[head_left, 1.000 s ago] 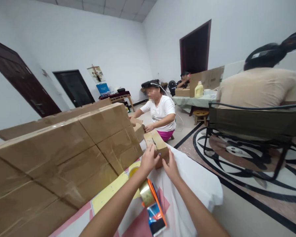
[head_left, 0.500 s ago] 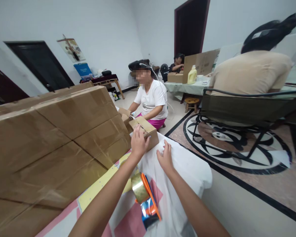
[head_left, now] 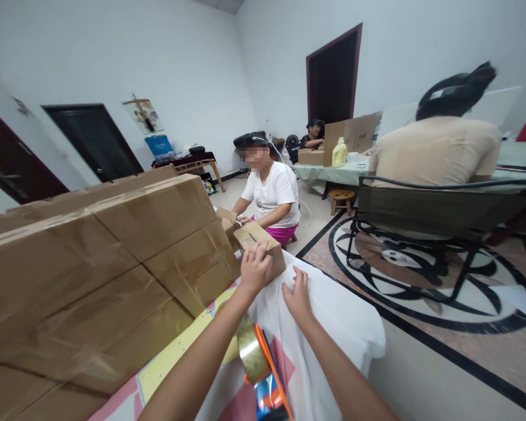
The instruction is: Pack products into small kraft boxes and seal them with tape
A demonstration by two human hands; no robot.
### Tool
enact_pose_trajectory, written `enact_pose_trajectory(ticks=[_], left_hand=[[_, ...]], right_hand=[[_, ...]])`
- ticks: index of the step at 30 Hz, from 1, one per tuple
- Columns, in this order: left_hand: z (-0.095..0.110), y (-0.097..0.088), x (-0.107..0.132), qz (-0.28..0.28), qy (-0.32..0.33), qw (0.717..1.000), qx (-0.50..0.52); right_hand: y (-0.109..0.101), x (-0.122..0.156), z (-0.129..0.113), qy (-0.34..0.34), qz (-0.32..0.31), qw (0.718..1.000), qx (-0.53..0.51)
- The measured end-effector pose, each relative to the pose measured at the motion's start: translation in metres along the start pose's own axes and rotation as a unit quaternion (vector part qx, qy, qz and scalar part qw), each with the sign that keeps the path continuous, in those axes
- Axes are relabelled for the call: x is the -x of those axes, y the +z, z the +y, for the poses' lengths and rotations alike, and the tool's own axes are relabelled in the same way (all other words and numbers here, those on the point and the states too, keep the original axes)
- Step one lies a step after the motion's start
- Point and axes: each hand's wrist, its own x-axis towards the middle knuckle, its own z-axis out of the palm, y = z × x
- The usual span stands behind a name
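Okay, left hand is resting on the small carton, its fingers lying close together over the top near edge, slightly bent, not pinching anything visible; thumb contact is too hard to tell. Right hand is hovering just right of the carton's near corner, fingers spread and loosely curled, holding nothing. Carton is sitting at the far end of the work surface, on the white cloth, just beyond both hands, with its top face showing a dark slit or mark. Between the forearms, a tape dispenser with an orange frame is lying on the cloth, carrying a wide roll of clear-brown tape. Large taped cartons are standing stacked along the left side, partly on the patterned yellow and pink cloth. Past the small carton, a co-worker in a white shirt is sitting low, hands near an open box. Over on the right, a person in a beige shirt is sitting in a folding chair, facing a table bearing a yellow bottle.
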Motion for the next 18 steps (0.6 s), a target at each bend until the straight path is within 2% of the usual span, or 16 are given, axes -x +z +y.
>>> enact_pose_trajectory(ticks=[8, 11, 13, 15, 18], left_hand=[[0.005, -0.001, -0.007, 0.035, -0.005, 0.999, -0.008], [0.008, -0.016, -0.010, 0.070, -0.002, 0.998, 0.005], [0.005, -0.041, -0.003, 0.108, -0.019, 0.994, 0.015], [-0.006, -0.078, 0.019, 0.154, -0.058, 0.986, 0.020], [-0.043, -0.150, 0.081, 0.205, -0.114, 0.972, 0.012]], right_hand=[[0.000, 0.000, 0.000, -0.002, 0.012, 1.000, 0.002], [-0.003, -0.001, -0.001, -0.008, 0.024, 1.000, -0.001], [-0.005, -0.002, -0.002, -0.010, 0.027, 1.000, -0.001], [-0.008, -0.003, -0.002, -0.012, 0.020, 1.000, 0.000], [-0.011, -0.005, -0.002, -0.019, -0.007, 1.000, -0.002]])
